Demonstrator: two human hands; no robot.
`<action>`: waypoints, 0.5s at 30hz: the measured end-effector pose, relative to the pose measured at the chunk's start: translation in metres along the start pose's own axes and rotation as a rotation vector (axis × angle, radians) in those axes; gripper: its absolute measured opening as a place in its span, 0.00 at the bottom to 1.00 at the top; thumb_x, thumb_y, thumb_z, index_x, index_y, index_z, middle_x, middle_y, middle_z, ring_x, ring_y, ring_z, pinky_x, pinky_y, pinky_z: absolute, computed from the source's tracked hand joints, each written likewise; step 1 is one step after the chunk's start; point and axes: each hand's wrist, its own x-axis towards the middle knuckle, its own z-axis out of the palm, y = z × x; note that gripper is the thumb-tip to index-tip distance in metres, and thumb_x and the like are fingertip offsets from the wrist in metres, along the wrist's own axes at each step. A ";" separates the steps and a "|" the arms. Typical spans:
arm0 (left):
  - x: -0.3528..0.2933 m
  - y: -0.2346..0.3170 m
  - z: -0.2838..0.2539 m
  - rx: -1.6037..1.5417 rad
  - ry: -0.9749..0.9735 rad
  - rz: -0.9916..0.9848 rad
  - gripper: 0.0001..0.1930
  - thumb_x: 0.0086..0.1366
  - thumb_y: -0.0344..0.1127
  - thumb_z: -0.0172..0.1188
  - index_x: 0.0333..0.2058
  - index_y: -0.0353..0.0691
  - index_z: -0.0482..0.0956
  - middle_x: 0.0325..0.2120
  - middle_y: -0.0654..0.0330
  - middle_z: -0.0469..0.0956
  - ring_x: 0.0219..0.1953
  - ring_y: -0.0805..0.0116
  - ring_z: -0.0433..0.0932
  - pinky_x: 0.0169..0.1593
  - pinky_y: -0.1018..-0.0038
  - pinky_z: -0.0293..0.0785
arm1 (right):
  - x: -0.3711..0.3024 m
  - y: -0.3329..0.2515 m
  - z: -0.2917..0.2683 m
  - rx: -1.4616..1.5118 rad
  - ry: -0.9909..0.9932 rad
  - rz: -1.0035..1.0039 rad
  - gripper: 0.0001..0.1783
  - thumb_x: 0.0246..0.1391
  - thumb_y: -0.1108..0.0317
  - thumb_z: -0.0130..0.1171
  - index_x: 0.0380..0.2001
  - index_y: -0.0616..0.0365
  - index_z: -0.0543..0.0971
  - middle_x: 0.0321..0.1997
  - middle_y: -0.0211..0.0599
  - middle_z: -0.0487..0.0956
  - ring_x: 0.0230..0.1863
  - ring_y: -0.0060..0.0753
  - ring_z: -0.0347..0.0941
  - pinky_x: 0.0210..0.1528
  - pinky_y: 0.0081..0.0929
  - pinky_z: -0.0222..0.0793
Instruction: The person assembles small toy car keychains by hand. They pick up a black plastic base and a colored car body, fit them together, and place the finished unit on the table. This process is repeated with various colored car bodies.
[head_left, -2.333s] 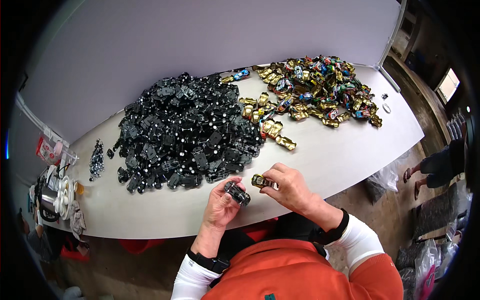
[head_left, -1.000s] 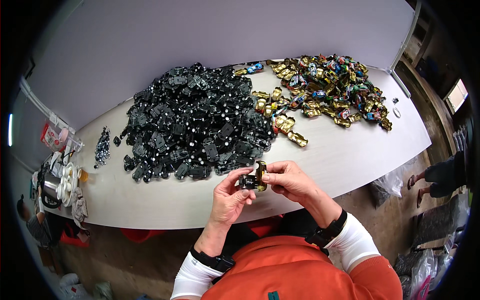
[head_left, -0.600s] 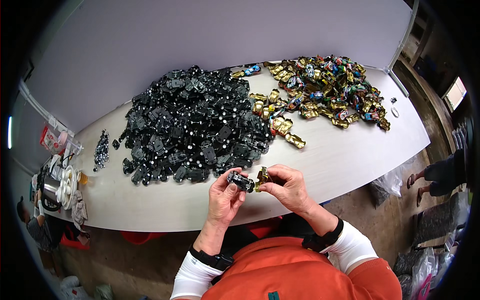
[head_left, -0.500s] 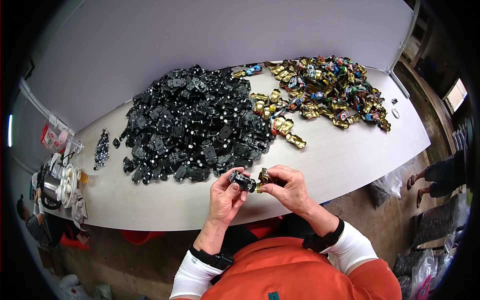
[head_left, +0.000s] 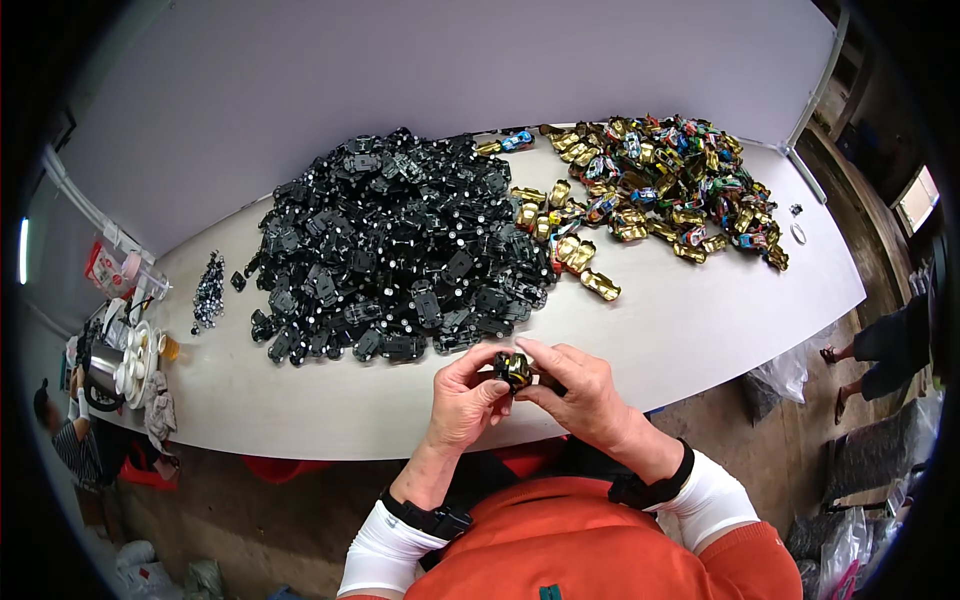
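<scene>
Near the front edge of the table, both my hands hold a small toy car [head_left: 514, 371], dark with a gold-yellow part showing. My left hand [head_left: 463, 403] grips its left side between thumb and fingers. From the right, my right hand [head_left: 584, 392] closes thumb and fingers on the other side. Fingers hide much of the car, so how its parts sit together is unclear. Beyond my hands lies a large heap of black toy car chassis [head_left: 425, 303] with small wheels. To its right spreads a pile of gold and multicoloured toy car bodies [head_left: 630, 220].
Small silvery parts [head_left: 208, 295] form a little heap at left. A metal kettle [head_left: 104, 372], a tray with white cups [head_left: 146, 350] and a cloth [head_left: 159, 410] stand at the left end. A white ring [head_left: 798, 233] lies at right. Other people are at both sides.
The black chassis and gold piece, held slightly apart before, are now together between my hands. My right hand has moved left, closer to my left hand.
</scene>
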 end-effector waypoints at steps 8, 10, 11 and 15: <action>-0.005 0.003 0.004 -0.102 0.021 0.046 0.17 0.54 0.25 0.61 0.43 0.32 0.73 0.33 0.60 0.71 0.17 0.74 0.72 0.15 0.85 0.67 | 0.007 -0.014 -0.003 -0.054 -0.075 -0.043 0.28 0.40 0.75 0.62 0.50 0.58 0.70 0.25 0.43 0.73 0.25 0.44 0.72 0.26 0.32 0.70; -0.004 0.000 0.006 -0.115 -0.007 0.040 0.17 0.54 0.23 0.60 0.45 0.32 0.72 0.34 0.60 0.71 0.18 0.73 0.73 0.15 0.84 0.68 | 0.007 -0.017 -0.008 -0.096 -0.119 -0.028 0.28 0.41 0.75 0.61 0.50 0.60 0.69 0.25 0.44 0.73 0.25 0.45 0.72 0.26 0.33 0.70; -0.003 -0.002 0.007 -0.120 -0.013 0.030 0.18 0.55 0.23 0.59 0.45 0.32 0.72 0.34 0.60 0.71 0.18 0.72 0.73 0.15 0.84 0.68 | 0.007 -0.019 -0.011 -0.117 -0.140 -0.020 0.28 0.42 0.75 0.60 0.50 0.61 0.69 0.25 0.45 0.73 0.25 0.46 0.72 0.26 0.34 0.70; -0.003 -0.003 0.014 -0.062 -0.076 0.078 0.17 0.54 0.23 0.60 0.45 0.31 0.72 0.33 0.58 0.71 0.21 0.71 0.75 0.17 0.83 0.70 | 0.002 -0.024 -0.019 -0.245 -0.239 0.005 0.27 0.44 0.75 0.57 0.51 0.64 0.66 0.26 0.46 0.72 0.25 0.47 0.73 0.25 0.36 0.70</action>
